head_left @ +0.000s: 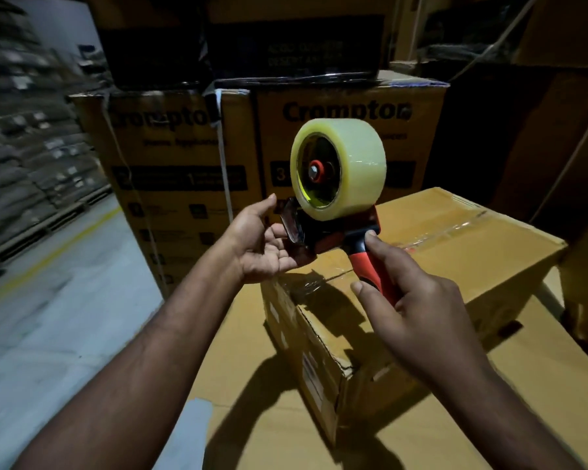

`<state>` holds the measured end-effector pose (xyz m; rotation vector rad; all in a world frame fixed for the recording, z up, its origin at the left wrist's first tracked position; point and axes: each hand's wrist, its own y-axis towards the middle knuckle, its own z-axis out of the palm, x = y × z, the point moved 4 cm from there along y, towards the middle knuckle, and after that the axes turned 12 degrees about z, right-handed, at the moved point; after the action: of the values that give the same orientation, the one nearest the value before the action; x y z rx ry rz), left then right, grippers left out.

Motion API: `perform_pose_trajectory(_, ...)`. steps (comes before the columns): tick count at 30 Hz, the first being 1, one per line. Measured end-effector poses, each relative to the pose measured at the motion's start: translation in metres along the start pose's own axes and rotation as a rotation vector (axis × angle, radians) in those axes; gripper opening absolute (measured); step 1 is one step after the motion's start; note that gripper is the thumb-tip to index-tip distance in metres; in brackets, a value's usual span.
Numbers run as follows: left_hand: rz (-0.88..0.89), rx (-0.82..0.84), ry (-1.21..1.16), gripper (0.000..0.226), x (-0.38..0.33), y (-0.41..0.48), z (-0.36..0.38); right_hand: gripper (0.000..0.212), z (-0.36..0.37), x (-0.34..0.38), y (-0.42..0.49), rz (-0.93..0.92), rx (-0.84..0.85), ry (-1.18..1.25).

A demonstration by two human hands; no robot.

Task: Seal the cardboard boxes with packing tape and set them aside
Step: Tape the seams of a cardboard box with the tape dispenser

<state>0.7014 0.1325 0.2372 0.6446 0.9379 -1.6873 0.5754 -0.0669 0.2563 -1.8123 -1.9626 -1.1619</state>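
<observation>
A red and black tape dispenser (340,232) carrying a roll of clear packing tape (350,164) is held up over a brown cardboard box (455,245). My right hand (418,317) grips the dispenser's red handle. My left hand (265,245) is at the dispenser's front end, palm up, with its fingers and thumb around the blade guard. Clear tape runs along the box's top seam and down its near end. The box rests on a larger flat cardboard surface (286,435).
Tall stacked printed cartons (184,157) stand right behind the box, with darker cartons on top. More cartons rise at the right (584,266). A grey floor aisle (55,300) with a yellow line runs along the left beside shelves of stacked goods.
</observation>
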Motion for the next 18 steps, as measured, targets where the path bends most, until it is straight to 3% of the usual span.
perform_pose_trajectory(3,0.014,-0.002,-0.101,0.059,-0.001,0.001,-0.006,0.067,0.006,-0.001,0.004,-0.082,0.006,0.034)
perform_pose_trajectory(7,0.026,-0.035,-0.046,0.04,-0.009,0.017,-0.019,0.067,0.018,0.004,0.014,-0.123,0.012,0.069)
perform_pose_trajectory(12,0.017,-0.028,0.398,0.023,-0.041,0.041,-0.042,0.067,0.033,0.009,0.033,-0.127,0.009,0.064)
perform_pose_trajectory(18,0.078,-0.092,0.753,0.025,-0.061,0.06,-0.062,0.068,0.063,0.007,0.047,-0.048,0.076,-0.002)
